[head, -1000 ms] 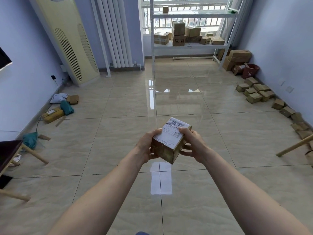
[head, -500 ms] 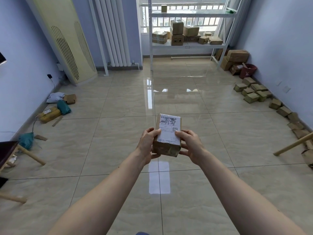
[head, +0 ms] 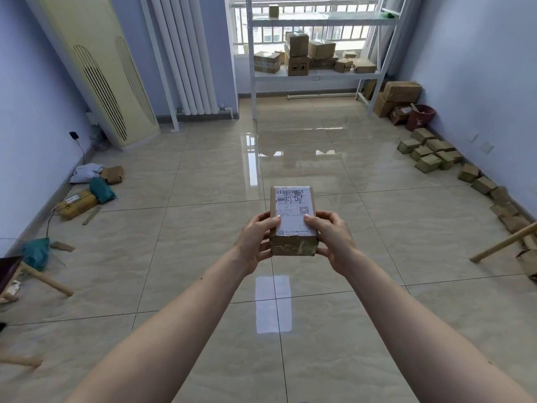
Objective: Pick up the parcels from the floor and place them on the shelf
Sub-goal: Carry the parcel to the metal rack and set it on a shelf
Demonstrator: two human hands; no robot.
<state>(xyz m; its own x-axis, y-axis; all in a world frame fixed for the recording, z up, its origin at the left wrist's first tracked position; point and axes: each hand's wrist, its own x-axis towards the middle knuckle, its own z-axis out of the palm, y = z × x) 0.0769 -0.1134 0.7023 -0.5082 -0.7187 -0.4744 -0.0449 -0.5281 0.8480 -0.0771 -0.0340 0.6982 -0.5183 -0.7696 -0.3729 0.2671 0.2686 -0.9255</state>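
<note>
Both hands are out in front, wrapped around one small cardboard parcel (head: 293,221): left hand (head: 255,242) clamps its left side, right hand (head: 333,239) its right, thumbs lying on top over the white shipping label (head: 295,212), which faces up with a barcode, a QR code and some black scribble on it. The parcel is up in the air over the glossy tiled floor (head: 203,228), well short of the white metal shelf (head: 316,74) that stands by the window at the far end. That shelf already has a cluster of cardboard boxes (head: 308,56) on its middle level and one tiny box (head: 273,10) on the level above. To the right of the shelf, along the wall, there are bigger boxes (head: 401,93), a dark red bucket (head: 420,117), then a long run of small brown parcels (head: 430,155) on the floor. Left of the shelf: a white radiator (head: 186,53) and a cream standing air conditioner (head: 107,68), with a few bagged packages (head: 90,187) on the floor by that wall.
</note>
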